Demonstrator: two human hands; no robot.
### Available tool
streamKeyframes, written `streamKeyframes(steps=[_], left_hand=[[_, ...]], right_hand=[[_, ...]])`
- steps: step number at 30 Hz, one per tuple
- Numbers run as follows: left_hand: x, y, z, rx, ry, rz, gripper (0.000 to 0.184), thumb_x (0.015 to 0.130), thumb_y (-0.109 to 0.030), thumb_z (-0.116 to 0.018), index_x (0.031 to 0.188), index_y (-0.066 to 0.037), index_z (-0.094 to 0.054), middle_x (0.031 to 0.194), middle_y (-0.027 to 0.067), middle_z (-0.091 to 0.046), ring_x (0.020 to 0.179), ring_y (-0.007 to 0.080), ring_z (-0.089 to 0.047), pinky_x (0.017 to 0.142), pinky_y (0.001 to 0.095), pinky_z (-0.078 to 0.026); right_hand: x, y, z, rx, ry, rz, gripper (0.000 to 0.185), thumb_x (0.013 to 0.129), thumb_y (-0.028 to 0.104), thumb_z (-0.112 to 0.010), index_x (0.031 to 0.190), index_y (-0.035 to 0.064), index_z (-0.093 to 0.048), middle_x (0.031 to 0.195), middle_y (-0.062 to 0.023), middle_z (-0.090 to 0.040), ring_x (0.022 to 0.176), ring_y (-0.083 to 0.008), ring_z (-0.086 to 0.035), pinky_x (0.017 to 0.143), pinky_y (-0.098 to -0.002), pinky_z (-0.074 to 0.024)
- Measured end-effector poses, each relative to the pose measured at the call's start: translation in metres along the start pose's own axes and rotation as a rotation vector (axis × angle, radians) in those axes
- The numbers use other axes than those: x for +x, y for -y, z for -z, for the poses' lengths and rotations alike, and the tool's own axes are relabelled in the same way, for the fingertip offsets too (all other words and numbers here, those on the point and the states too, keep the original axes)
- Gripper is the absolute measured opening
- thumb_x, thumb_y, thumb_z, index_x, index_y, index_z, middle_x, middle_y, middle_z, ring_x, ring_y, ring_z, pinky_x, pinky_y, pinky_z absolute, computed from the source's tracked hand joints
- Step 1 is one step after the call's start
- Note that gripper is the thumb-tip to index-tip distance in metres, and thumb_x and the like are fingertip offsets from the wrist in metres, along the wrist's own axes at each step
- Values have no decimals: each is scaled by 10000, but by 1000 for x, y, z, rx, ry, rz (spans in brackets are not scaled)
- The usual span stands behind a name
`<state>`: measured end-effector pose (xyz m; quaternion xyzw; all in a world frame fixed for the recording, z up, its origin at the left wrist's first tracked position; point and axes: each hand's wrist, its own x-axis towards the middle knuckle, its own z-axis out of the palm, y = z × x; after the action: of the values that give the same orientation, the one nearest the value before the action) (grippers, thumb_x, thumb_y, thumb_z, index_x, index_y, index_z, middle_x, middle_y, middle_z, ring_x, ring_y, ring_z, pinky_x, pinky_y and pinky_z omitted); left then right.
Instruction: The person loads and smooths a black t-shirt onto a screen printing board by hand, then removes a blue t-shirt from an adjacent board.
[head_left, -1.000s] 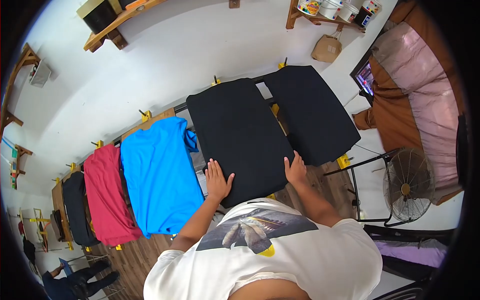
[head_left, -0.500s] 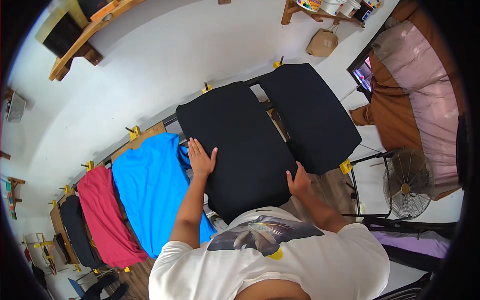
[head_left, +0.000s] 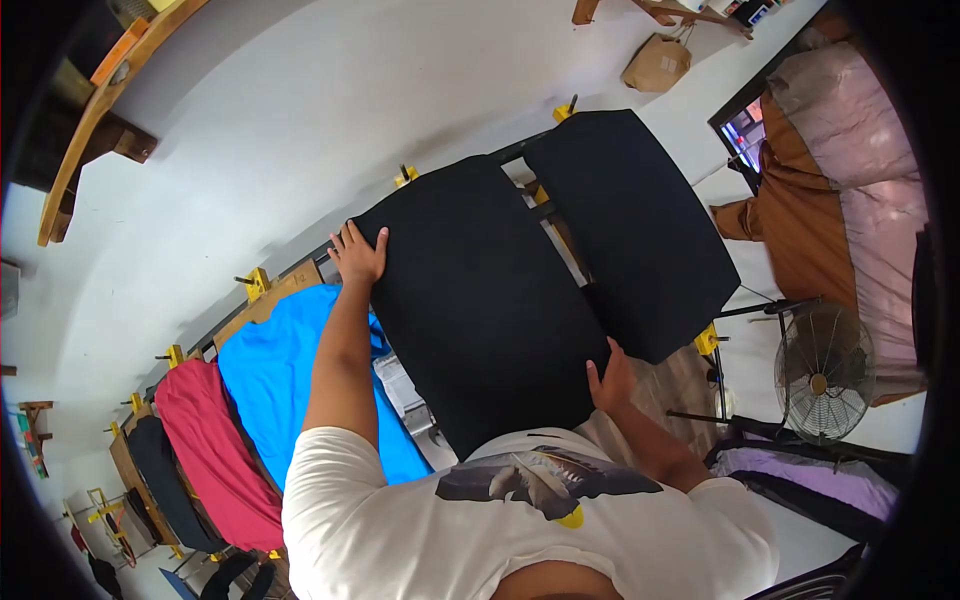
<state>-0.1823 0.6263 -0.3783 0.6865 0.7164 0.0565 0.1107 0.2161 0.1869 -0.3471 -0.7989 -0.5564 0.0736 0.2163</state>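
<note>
Black fabric (head_left: 470,300), which looks like a garment, lies smooth over a flat board in front of me. My left hand (head_left: 358,252) rests at its far left edge, palm down with the fingers spread. At the lower right edge of the same cloth is my right hand (head_left: 614,380), its thumb and fingers apart and partly turned away. A second black-covered board (head_left: 635,230) stands to the right, separated by a narrow gap. On the left, a bright blue garment (head_left: 285,370) lies loosely wrinkled over its own board.
Farther left are a red garment (head_left: 215,440) and a dark one (head_left: 170,480) on more boards. Yellow clamps (head_left: 258,284) line the rail by the white wall. A round fan (head_left: 822,375) stands at right, near a brown and pink curtain (head_left: 850,180).
My left hand has slid along the left edge of the black fabric toward its far corner. The right hand stays at the right edge. The view has shifted slightly.
</note>
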Motion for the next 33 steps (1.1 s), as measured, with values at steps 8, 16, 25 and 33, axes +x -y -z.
streamKeyframes(steps=[8, 16, 25, 33], left_hand=[[-24, 1, -15, 118, -95, -35, 1050, 1012, -771, -346, 1658, 43, -197, 1755, 201, -159, 1626, 426, -81, 1245, 707, -7], [-253, 2, -11, 140, -217, -168, 897, 1055, -616, -435, 1633, 55, -291, 1749, 218, -184, 1620, 447, -108, 1221, 725, -9], [-354, 2, -6, 78, -60, -260, 883, 1051, -592, -473, 1651, 23, -272, 1748, 200, -204, 1621, 446, -98, 1228, 715, -2], [-282, -13, -7, 42, -51, -195, 992, 1017, -680, -479, 1651, 44, -240, 1744, 201, -207, 1624, 425, -109, 1240, 709, -48]], right_hand=[[-1, -3, -2, 22, -11, -6, 663, 1002, 398, -638, 1502, 8, -446, 1276, -253, -627, 1105, -452, -653, 945, -510, -531], [-2, -1, 0, 34, -21, -53, 665, 976, 394, -665, 1500, 41, -458, 1287, -221, -637, 1126, -442, -658, 925, -513, -542], [-6, 4, 3, 21, -49, -71, 662, 975, 415, -664, 1506, 77, -457, 1311, -201, -642, 1152, -445, -652, 933, -538, -543], [-6, 2, 2, 18, -41, -88, 660, 976, 424, -664, 1508, 94, -455, 1323, -198, -641, 1181, -442, -645, 946, -542, -540]])
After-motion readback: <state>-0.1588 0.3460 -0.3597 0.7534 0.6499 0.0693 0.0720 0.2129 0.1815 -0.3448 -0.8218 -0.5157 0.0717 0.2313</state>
